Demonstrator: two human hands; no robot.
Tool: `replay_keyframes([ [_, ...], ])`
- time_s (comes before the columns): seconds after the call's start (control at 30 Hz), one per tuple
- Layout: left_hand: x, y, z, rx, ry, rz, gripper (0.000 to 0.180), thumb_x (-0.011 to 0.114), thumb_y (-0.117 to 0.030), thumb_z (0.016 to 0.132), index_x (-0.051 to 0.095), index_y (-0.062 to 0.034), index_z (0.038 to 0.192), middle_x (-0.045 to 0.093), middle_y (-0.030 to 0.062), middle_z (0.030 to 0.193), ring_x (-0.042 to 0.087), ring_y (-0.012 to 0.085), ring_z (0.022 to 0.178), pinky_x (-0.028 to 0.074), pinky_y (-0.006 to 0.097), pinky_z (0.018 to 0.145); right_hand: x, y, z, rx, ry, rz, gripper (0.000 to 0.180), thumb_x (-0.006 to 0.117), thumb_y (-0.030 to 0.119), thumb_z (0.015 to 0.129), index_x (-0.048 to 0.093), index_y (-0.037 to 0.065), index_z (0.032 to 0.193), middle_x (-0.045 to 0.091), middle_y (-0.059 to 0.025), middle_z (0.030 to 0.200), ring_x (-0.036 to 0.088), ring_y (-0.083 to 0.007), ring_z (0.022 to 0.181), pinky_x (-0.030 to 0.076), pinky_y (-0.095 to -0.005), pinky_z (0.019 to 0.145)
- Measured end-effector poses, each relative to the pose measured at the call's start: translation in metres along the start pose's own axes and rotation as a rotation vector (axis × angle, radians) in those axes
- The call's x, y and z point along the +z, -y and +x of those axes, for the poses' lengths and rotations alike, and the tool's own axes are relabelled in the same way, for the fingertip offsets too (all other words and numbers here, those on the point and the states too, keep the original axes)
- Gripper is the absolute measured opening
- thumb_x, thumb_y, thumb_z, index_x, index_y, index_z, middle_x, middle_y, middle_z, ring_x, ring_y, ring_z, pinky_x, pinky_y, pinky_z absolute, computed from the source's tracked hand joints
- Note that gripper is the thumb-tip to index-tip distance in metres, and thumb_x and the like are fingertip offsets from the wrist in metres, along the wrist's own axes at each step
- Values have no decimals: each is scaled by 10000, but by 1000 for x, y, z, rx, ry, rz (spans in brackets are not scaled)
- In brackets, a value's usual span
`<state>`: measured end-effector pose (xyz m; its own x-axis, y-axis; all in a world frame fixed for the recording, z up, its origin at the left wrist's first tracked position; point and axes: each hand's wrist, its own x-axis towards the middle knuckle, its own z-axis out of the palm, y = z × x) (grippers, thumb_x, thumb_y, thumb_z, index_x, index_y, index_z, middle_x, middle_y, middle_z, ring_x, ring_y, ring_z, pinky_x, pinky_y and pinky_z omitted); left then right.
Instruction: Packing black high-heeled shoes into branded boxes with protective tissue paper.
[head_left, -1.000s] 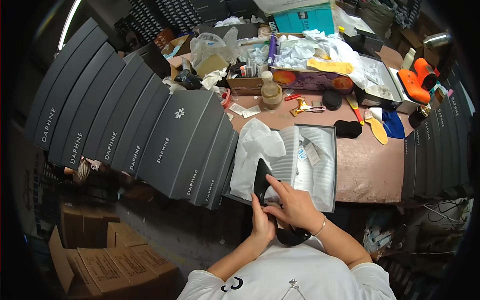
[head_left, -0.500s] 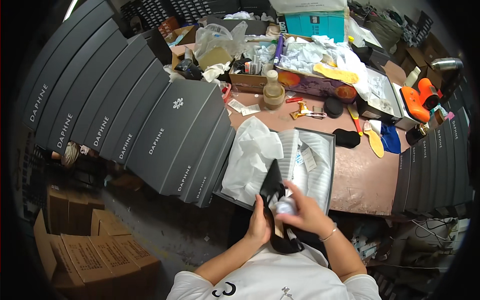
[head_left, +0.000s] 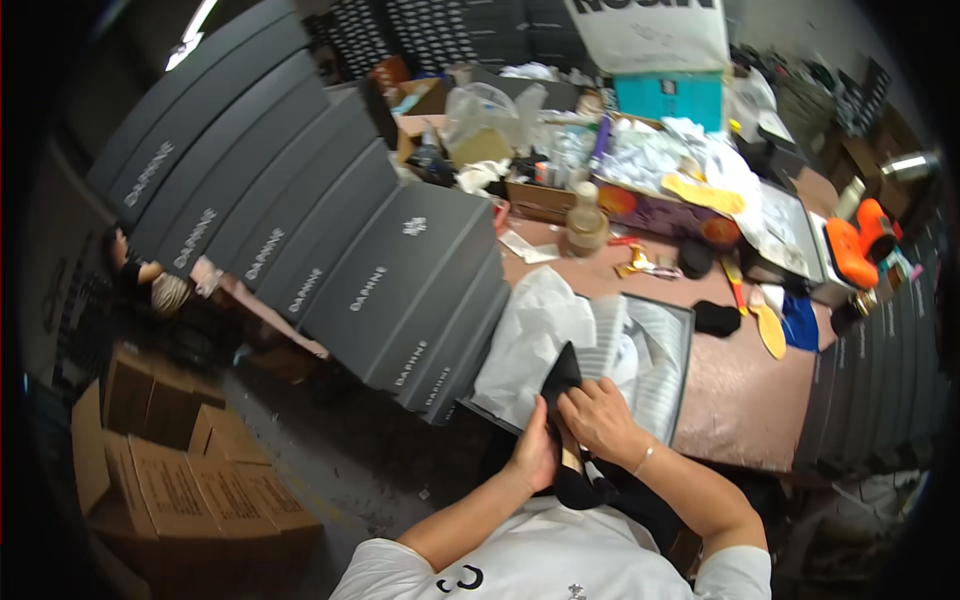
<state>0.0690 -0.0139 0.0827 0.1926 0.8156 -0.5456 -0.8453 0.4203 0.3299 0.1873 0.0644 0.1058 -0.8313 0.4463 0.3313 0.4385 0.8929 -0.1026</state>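
A black shoe with a pointed toe is held upright in front of my body, toe up. My left hand grips its side, the fingers behind it. My right hand is closed at the shoe's opening; its fingertips are hidden there, so what they hold does not show. Just beyond, an open grey shoe box contains white tissue paper on the left and ribbed white foam wrap on the right.
Stacked dark grey shoe boxes rise at the left, more at the right. Behind the open box stand a bottle and a paper-filled carton. Yellow insoles and a black round container lie right. Brown cartons sit lower left.
My right hand has moved against the shoe's opening; the white crumpled paper it held is out of sight. The view has shifted, so the table appears farther right and lower.
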Motion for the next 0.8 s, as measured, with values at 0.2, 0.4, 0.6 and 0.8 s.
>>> replay_keyframes([
  [0.2,-13,2,12,-13,93,0,623,354,-605,952,426,-119,1334,528,59,1261,501,216,1171,417,416,993,11,-5,-6,54,30,-27,130,598,170,760,556,104,864,560,-12,775,558,-189,759,383,-339,682],
  [0.4,-13,14,8,-46,118,-3,641,348,-648,930,440,-141,1312,546,54,1188,531,210,1096,496,434,846,12,-8,-21,24,79,-16,130,614,170,752,564,88,839,571,-21,759,585,-186,691,407,-341,637],
  [0.6,-17,21,9,-2,-41,46,619,403,-624,925,518,-80,1197,610,95,1114,605,256,1010,524,432,840,-10,-3,-35,111,67,151,200,688,174,668,538,110,784,519,-34,692,590,-222,643,456,-352,580],
  [0.8,-8,6,28,-57,50,188,789,211,-738,897,552,-76,1159,616,86,989,595,219,870,491,373,751,-12,-3,-40,216,-62,183,131,645,154,759,566,87,840,573,-40,776,592,-227,671,453,-352,622],
])
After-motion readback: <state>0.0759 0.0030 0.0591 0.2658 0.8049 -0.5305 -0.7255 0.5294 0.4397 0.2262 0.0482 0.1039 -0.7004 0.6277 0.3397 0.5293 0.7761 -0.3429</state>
